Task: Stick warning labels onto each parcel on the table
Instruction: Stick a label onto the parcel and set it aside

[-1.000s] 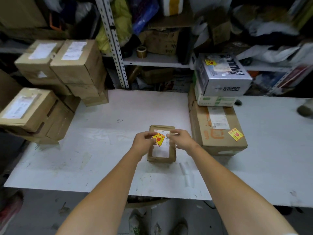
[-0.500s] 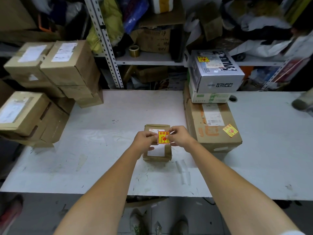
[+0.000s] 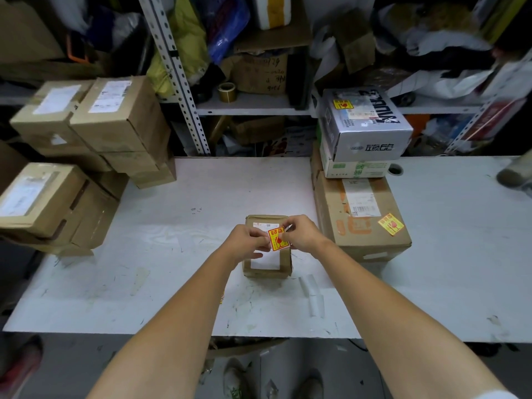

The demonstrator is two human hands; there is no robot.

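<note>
Yellow label pinched between left hand, right hand.

A small parcel is sitting on the desk, near the middle of its front edge. The left grip and right grip are meeting over the parcel's far half, pinching a warning label between them, seemingly just above its top. Just to the right a large parcel is lying, carrying a stuck label at its near right and a stack of boxes on its rear. Piled parcels are crowding the desk's left end. Behind, a shelf is holding a tape roll.
</note>
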